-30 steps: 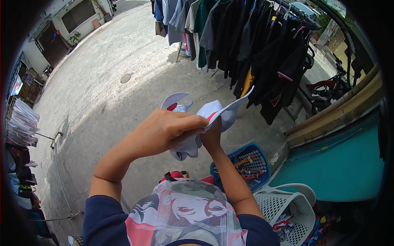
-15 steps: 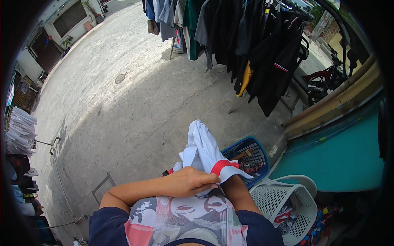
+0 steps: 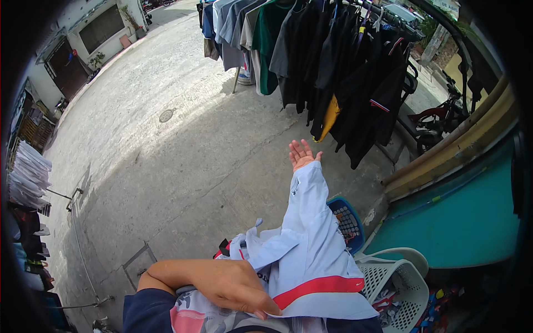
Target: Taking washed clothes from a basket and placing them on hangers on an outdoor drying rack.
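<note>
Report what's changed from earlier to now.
The right hand, mostly hidden in the white garment before, now reaches forward out of its sleeve, fingers spread. The garment now covers the right forearm. The left hand has drawn back, still holding the garment's edge. The blue basket and white basket stayed put.

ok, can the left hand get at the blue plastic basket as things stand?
Probably not: the left hand seems to be gripping the red-banded white garment, which, with the right hand out through its sleeve, spreads between it and the blue plastic basket.
</note>
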A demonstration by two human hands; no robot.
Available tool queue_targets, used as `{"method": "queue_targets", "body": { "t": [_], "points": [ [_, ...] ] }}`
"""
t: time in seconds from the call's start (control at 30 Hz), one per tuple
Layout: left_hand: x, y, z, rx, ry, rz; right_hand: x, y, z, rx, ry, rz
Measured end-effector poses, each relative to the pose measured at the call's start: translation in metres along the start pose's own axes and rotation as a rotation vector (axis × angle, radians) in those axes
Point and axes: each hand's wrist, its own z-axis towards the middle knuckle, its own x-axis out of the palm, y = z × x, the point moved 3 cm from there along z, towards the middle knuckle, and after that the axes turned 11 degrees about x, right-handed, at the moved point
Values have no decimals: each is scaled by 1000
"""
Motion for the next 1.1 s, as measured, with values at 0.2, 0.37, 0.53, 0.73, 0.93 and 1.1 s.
{"method": "queue_targets", "body": {
  "t": [0.2, 0.37, 0.53, 0.73, 0.93, 1.1],
  "points": [
    [-85, 73, -96, -262, -1354, -297, -8, -69, 11, 636, 39, -788],
    [-176, 86, -245, -163, -1862, -93, -11, -98, -46, 834, -3, -1196],
    [-208, 51, -321, -72, -1969, -95, 73, 1, -77, 626, -38, -1183],
    [-210, 28, -264, -171, -1877, 164, 137, 116, -60, -147, -330, -1250],
    [-207, 35, -226, -321, -1606, 536, 171, 168, -50, -604, -565, -1773],
    [-188, 55, -229, -416, -1604, 489, 171, 148, -64, 48, -797, -2517]
  ]
}}
